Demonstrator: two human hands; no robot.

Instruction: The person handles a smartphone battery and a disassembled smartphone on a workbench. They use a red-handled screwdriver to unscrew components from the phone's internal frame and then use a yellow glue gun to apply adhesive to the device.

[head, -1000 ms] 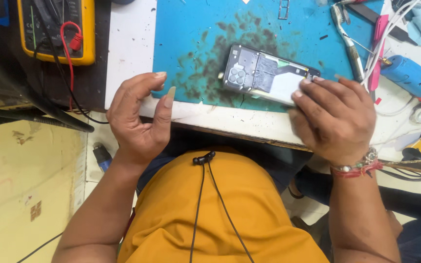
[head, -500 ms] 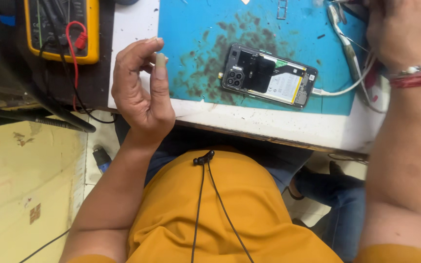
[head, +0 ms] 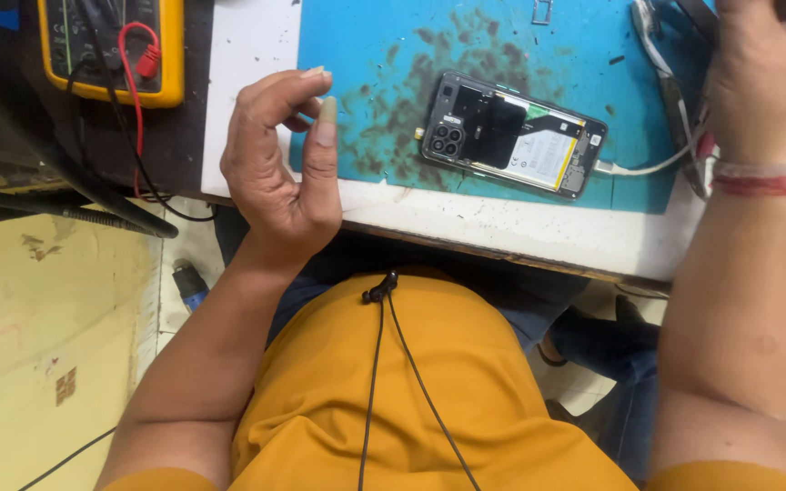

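Note:
An opened phone (head: 511, 136) with its back cover off lies on a stained blue mat (head: 384, 55), battery and camera block showing. A white cable (head: 634, 169) runs from its right end. My left hand (head: 279, 177) hovers left of the phone above the table's front edge, fingers loosely curled, thumb raised, nothing in it. My right hand (head: 766, 73) is up at the far right, over a bunch of tools and wires (head: 675, 86). Its fingers are cut off by the frame edge, so any grip is hidden. A red band sits on that wrist.
A yellow multimeter (head: 111, 45) with red and black leads stands at the back left on a dark surface. The white table (head: 502, 227) ends just in front of my orange shirt. A small metal tray part (head: 541, 11) lies on the mat's far side.
My right hand left the phone and moved up to the right, to the tools. My left hand lifted off the table edge and curled its fingers. The phone stays put.

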